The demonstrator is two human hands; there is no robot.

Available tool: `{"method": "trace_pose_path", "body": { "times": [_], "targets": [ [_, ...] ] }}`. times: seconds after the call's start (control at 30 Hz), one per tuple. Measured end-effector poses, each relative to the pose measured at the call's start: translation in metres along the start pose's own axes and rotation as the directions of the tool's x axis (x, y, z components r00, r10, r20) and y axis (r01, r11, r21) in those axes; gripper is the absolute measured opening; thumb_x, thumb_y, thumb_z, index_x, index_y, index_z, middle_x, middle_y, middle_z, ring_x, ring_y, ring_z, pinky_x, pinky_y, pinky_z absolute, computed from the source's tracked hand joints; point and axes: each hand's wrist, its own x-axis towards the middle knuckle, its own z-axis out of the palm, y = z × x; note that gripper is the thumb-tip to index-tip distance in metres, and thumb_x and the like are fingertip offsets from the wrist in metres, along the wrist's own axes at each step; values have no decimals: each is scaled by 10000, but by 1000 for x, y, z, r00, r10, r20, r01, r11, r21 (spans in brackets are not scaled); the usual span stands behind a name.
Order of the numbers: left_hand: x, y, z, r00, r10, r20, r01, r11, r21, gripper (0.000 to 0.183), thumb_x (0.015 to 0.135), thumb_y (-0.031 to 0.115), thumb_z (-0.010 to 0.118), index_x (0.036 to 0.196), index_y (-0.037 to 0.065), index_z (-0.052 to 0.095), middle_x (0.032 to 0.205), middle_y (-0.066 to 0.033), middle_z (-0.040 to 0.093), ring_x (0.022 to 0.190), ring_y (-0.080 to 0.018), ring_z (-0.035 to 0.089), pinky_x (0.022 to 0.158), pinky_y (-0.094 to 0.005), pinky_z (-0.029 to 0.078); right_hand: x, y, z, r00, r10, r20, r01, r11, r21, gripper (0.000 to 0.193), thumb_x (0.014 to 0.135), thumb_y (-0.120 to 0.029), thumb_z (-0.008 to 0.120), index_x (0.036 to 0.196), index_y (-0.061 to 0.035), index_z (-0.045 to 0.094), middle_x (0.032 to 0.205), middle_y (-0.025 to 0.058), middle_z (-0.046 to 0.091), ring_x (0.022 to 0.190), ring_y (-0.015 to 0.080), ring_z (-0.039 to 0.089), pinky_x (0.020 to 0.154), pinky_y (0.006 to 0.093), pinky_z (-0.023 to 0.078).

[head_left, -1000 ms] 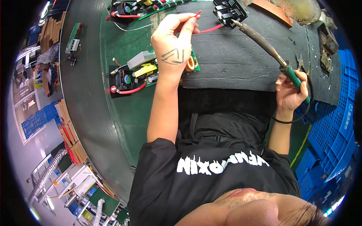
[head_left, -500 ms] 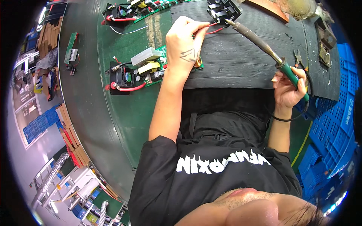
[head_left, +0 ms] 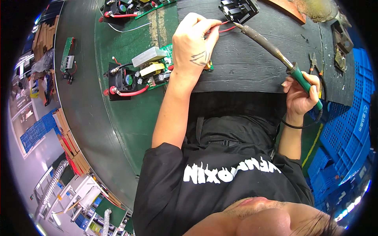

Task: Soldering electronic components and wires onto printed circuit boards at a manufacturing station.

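My left hand (head_left: 193, 45) pinches a thin red wire (head_left: 226, 30) over the dark board. The wire runs to a black slotted part (head_left: 239, 11) at the top of the view. In my right hand (head_left: 302, 92) is a soldering iron (head_left: 271, 49) with a green handle, gripped between thumb and fingers. The iron slants up and left, its tip close by the wire end at the black part's lower edge; whether they touch, I cannot tell. Just left of my left forearm lies a green circuit board (head_left: 168, 55) with a black fan (head_left: 126, 80) and thick red cables.
Pliers (head_left: 313, 63) lie on the dark wooden board (head_left: 252, 70), close to the iron's cord (head_left: 299, 126). Farther up stand a yellowish sponge (head_left: 318, 8) and a metal block (head_left: 341, 37). A blue crate (head_left: 350, 118) is at the right. Another fan board (head_left: 118, 8) sits at the upper left.
The view has shifted slightly. The black part appears a little lower and farther right, with the iron's tip still beside it. Both hands keep their grips.
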Motion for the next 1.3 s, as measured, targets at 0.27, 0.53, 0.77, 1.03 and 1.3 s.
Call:
{"method": "trace_pose_path", "body": {
  "times": [0.27, 0.53, 0.77, 1.03, 1.3],
  "targets": [
    [0, 0, 2, 1000, 0, -5, 0, 1000, -4, 129, 879, 52, 791, 999, 83, 824, 876, -64, 706, 706, -159, 715, 631, -271, 546, 1, 1, 4, 1000, 2, 25, 0, 996, -86, 444, 1032, -322, 478, 1220, 62, 595, 971, 351, 724, 701, 392, 733, 572, 391, 588],
    [-1, -2, 3, 1000, -1, -4, 1, 1000, 14, 132, 876, 64, 796, 1002, 89, 825, 877, -63, 706, 697, -159, 710, 626, -273, 542, 2, 1, 7, 1000, -3, 20, 5, 993, -116, 443, 1037, -314, 480, 1219, 72, 600, 981, 354, 725, 729, 399, 747, 587, 380, 598],
    [-1, -1, 3, 1000, 8, -6, -8, 1000, 7, 140, 874, 66, 797, 1007, 97, 825, 869, -64, 701, 687, -160, 703, 625, -278, 539, 3, 1, 8, 1000, 1, 27, 3, 989, -151, 440, 1038, -307, 480, 1223, 74, 600, 980, 351, 727, 742, 393, 752, 595, 381, 603],
    [-1, 2, 5, 999, -50, -6, 50, 999, -18, 94, 839, 77, 809, 932, 63, 800, 839, -88, 668, 770, -278, 686, 726, -382, 565, 3, 0, 11, 999, 5, 32, 1, 985, -174, 425, 1041, -294, 473, 1218, 71, 600, 981, 345, 729, 750, 387, 754, 598, 376, 599],
    [3, -4, 8, 996, 77, -55, -75, 996, 41, 121, 842, 76, 774, 961, 60, 790, 1044, -103, 754, 938, -307, 709, 889, -401, 570, 3, 0, 10, 1000, -2, 22, 6, 989, -150, 412, 1026, -284, 479, 1202, 68, 600, 978, 340, 728, 737, 384, 750, 589, 376, 592]
  ]
}}
